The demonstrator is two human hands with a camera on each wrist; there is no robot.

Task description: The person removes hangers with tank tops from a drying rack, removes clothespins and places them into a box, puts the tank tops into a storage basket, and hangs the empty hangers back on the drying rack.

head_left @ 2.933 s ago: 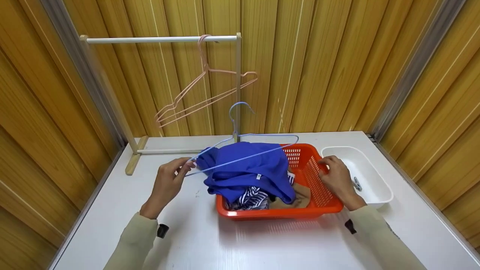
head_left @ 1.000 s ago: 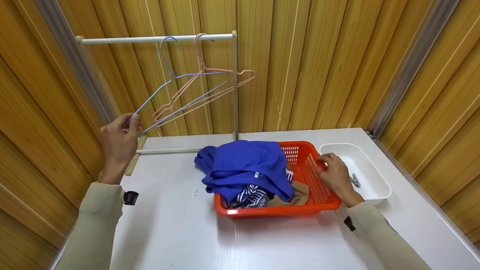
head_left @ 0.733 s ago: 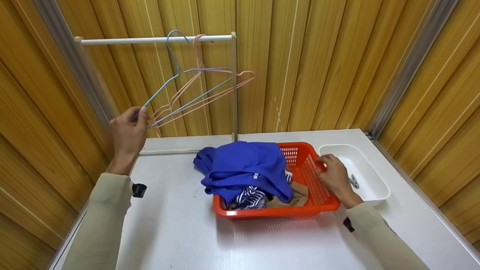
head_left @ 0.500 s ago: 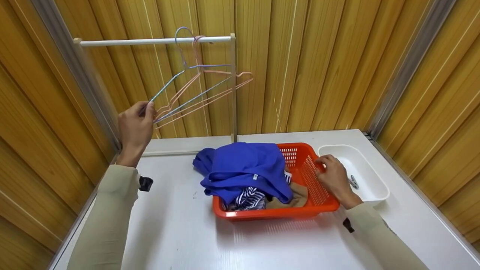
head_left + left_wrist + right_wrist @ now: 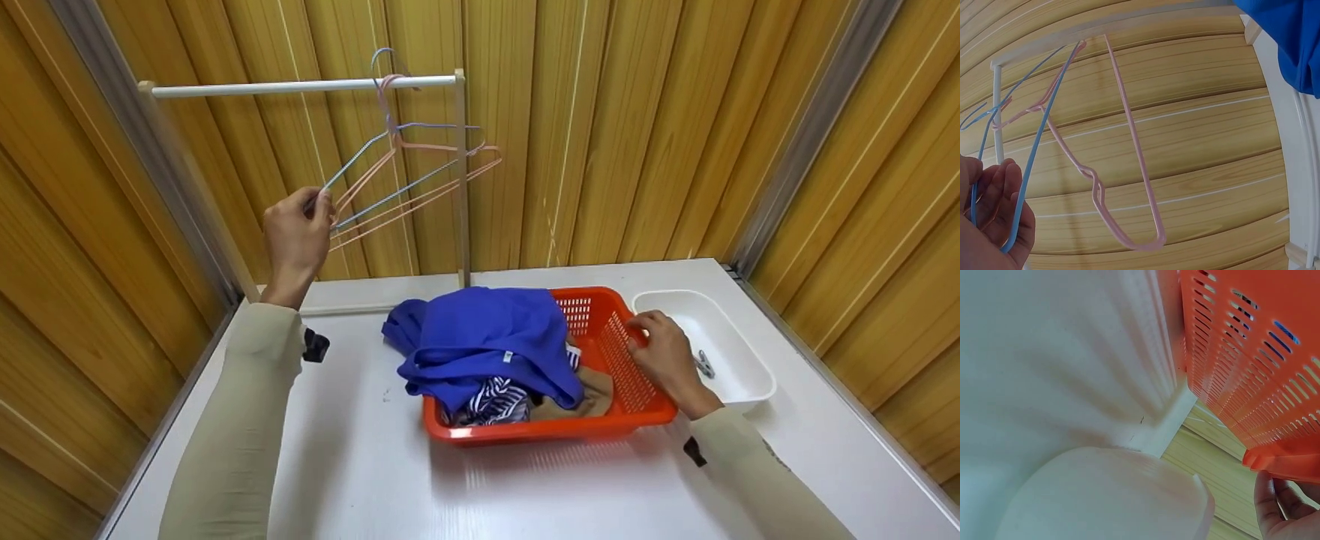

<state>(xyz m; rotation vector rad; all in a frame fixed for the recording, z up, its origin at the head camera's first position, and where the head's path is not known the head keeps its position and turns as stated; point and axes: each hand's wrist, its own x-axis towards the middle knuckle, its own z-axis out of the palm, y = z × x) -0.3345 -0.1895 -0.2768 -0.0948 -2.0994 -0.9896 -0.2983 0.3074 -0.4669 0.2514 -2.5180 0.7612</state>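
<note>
Raised at the rack, my left hand (image 5: 298,229) pinches the lower left corner of a blue wire hanger (image 5: 1035,146) between thumb and fingers. The hanger's hook reaches above the white rod (image 5: 247,89), beside the hook of a pink hanger (image 5: 1133,129) that hangs there. Blue and pink wires overlap in the head view. My right hand (image 5: 666,356) holds the right rim of a red-orange plastic basket (image 5: 555,430), fingers curled at its edge. A blue garment (image 5: 487,330) lies heaped over the basket's left side, with striped cloth (image 5: 499,401) and brown cloth (image 5: 596,394) under it.
A white basin (image 5: 731,337) with grey clips (image 5: 703,365) stands right of the basket. The rack's right post (image 5: 461,210) rises behind the blue garment. Wood-patterned walls (image 5: 637,135) enclose the white table (image 5: 360,487) at the back and sides.
My left hand has lifted the blue hanger from over the basket to the rack, then moved it right and up along the rod toward the pink hanger. The right hand stays at the basket rim.
</note>
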